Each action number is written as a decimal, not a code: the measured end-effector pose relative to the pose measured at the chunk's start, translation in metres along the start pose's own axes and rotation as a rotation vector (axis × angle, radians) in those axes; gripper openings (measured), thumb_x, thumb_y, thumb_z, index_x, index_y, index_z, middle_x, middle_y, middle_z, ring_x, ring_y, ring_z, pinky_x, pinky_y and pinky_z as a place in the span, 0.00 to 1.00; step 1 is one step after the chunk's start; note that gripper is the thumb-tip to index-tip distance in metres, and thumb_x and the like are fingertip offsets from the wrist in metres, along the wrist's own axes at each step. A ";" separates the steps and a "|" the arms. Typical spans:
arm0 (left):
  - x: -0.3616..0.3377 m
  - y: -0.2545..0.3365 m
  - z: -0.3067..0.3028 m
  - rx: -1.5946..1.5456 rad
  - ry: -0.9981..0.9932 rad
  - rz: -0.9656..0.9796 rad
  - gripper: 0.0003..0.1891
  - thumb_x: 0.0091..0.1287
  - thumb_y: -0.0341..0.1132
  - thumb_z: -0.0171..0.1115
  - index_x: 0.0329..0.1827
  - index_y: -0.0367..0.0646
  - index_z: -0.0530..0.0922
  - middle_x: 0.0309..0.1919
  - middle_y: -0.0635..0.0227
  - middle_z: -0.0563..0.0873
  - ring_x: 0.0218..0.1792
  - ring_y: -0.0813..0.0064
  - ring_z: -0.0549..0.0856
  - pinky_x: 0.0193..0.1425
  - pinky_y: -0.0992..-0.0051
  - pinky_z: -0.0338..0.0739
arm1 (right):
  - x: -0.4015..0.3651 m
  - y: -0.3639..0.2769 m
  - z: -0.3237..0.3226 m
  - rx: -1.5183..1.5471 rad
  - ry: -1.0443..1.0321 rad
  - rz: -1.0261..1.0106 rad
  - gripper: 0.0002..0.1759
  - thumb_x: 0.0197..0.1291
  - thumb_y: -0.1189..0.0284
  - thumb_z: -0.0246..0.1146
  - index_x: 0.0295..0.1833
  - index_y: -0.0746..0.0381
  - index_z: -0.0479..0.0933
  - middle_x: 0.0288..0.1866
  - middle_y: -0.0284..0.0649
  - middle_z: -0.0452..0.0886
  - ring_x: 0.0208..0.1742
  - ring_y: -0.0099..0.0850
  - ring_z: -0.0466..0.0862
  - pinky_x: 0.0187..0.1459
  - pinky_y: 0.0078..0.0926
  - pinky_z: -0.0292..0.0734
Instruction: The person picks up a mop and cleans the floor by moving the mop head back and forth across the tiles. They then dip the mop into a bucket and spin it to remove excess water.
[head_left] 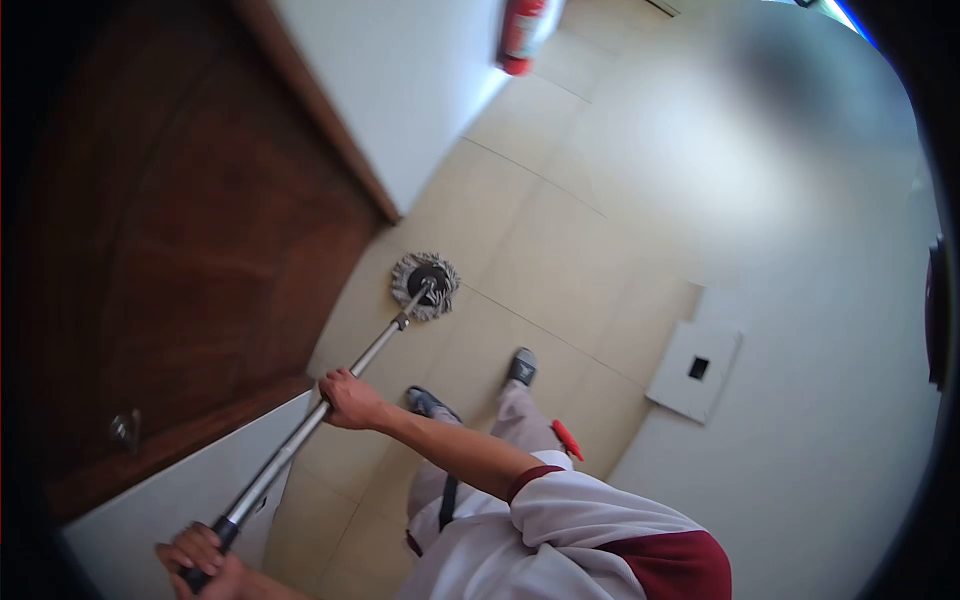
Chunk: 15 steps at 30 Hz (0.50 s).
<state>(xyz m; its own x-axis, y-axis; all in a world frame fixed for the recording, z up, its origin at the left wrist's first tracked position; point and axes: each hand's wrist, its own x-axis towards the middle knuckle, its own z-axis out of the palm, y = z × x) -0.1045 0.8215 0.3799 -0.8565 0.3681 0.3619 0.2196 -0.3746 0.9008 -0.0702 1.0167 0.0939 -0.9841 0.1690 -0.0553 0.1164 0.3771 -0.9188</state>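
A mop (285, 455) with a metal pole slants from the lower left up toward the middle of the view. My left hand (203, 562) is wrapped round the dark grip at its top end. Farther down the pole, my right hand (350, 400) is closed round the metal shaft, my arm stretched across my body. The round mop head (426, 286), with grey and white strands around a dark disc, rests on the tiled floor (545, 240) close to the door and wall corner.
A brown wooden door (200, 240) with a knob (125, 430) is on the left. A red fire extinguisher (521, 38) hangs by the white wall (375, 90). A white panel (690, 385) with a dark opening is on the right. My shoes (521, 366) stand behind the mop head.
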 end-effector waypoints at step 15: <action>-0.128 -0.199 0.210 -0.536 -1.237 -0.690 0.07 0.52 0.32 0.55 0.23 0.37 0.70 0.19 0.65 0.73 0.22 0.72 0.72 0.30 0.73 0.67 | -0.413 0.188 -0.058 -0.239 0.917 0.727 0.13 0.39 0.84 0.62 0.32 0.62 0.70 0.32 0.43 0.72 0.38 0.45 0.73 0.44 0.38 0.69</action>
<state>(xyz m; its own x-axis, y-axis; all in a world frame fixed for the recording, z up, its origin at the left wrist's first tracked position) 0.0598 1.0278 0.2047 0.2623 0.9559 0.1318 -0.4740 0.0087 0.8805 0.3663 1.0703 -0.0331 -0.2258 0.9635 -0.1436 0.7239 0.0673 -0.6866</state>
